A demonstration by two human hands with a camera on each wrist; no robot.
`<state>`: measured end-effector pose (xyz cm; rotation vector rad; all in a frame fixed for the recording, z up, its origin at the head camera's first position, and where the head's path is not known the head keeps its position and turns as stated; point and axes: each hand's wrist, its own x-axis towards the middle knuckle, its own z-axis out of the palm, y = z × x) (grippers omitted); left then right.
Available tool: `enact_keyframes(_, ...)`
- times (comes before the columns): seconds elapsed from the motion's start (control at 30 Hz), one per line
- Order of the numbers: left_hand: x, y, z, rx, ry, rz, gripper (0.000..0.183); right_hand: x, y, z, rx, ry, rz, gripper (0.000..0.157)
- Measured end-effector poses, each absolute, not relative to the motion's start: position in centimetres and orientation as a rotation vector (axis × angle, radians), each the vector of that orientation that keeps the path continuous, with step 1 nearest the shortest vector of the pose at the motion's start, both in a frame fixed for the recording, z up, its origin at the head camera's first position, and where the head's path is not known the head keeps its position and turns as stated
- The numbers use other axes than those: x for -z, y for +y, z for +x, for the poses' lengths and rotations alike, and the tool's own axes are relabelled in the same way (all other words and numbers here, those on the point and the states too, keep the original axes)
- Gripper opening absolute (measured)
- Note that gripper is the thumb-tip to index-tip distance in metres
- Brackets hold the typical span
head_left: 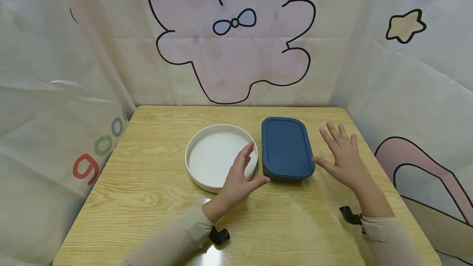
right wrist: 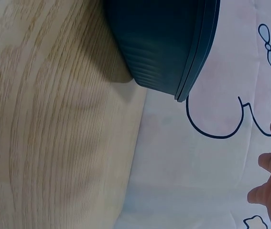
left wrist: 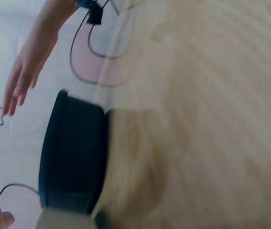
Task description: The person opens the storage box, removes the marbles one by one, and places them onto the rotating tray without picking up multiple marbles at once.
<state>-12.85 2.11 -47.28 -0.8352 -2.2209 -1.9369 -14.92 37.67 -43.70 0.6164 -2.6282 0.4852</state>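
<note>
A round white dish (head_left: 207, 155) sits on the left, near the middle of the table (head_left: 148, 155). It is wide and flat inside, with a low wall all around. To its right, just beside it, is a dark blue box (head_left: 286, 147). The box is longer than it is wide, and its corners are round. A flat blue lid is on top, with a line that runs around near its edge. From the side, the box looks very dark, and its wall leans in toward the bottom.

The left hand (head_left: 236, 177) is loose, with its fingers straight and its thumb stuck out. It hides part of the dish's front right side. Its thumb tip is near the box's front left corner, and I can't tell if they touch. The right hand (head_left: 343, 159) is loose too, with its fingers spread, on the right side of the box.

At the far left, colored letters (head_left: 86, 167) show on a cloth. A small black thing (head_left: 219, 236) is at the left sleeve (head_left: 181, 237). Behind the table is a big pink bear picture (head_left: 229, 65) with a blue bow. Another black thing (head_left: 350, 215) is at the right sleeve (head_left: 388, 237). A yellow star (head_left: 405, 27) is on the right cloth.
</note>
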Motion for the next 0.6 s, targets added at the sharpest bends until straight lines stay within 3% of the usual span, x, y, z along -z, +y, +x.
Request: enact_keyframes(0.6, 49.9, 6.7, -11.9, 1.967, -2.362, -0.635, 0.107, 44.0, 36.2, -14.5, -0.536, -2.615, 0.744, 0.094)
